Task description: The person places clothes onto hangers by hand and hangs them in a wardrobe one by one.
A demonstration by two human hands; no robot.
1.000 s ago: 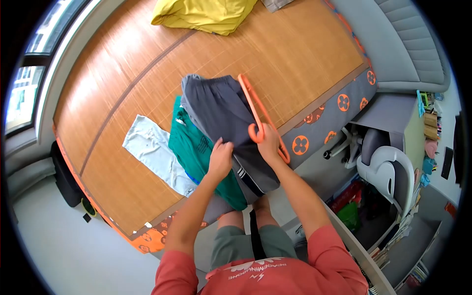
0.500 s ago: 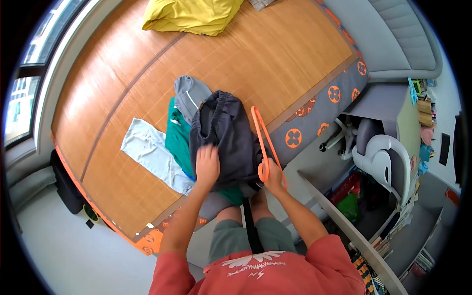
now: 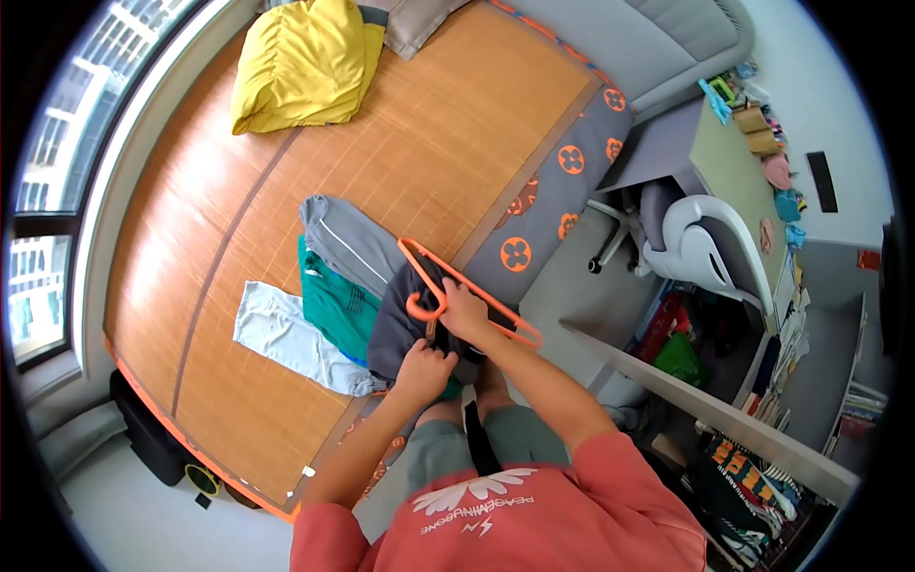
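An orange hanger [image 3: 491, 303] is gripped in my right hand [image 3: 464, 310], its hook turned toward my left. My left hand [image 3: 424, 372] is closed on the dark grey garment [image 3: 396, 329], which lies bunched at the bed's near edge, partly under the hanger. Beside it on the mat lie grey pants [image 3: 357, 243] with a white stripe, a green garment [image 3: 334, 305] and a light blue garment [image 3: 295, 338], overlapping one another.
A yellow bundle [image 3: 305, 67] and a grey pillow [image 3: 415, 21] lie at the bed's far side. To the right are a white and grey chair [image 3: 705, 248], a desk [image 3: 729, 176] and an open drawer [image 3: 734, 424] holding clothes. Windows line the left.
The dark garment has been drawn closer and bunched, uncovering more of the grey pants. My hands have come nearer each other, the hanger now over the garment. The view has turned toward the right.
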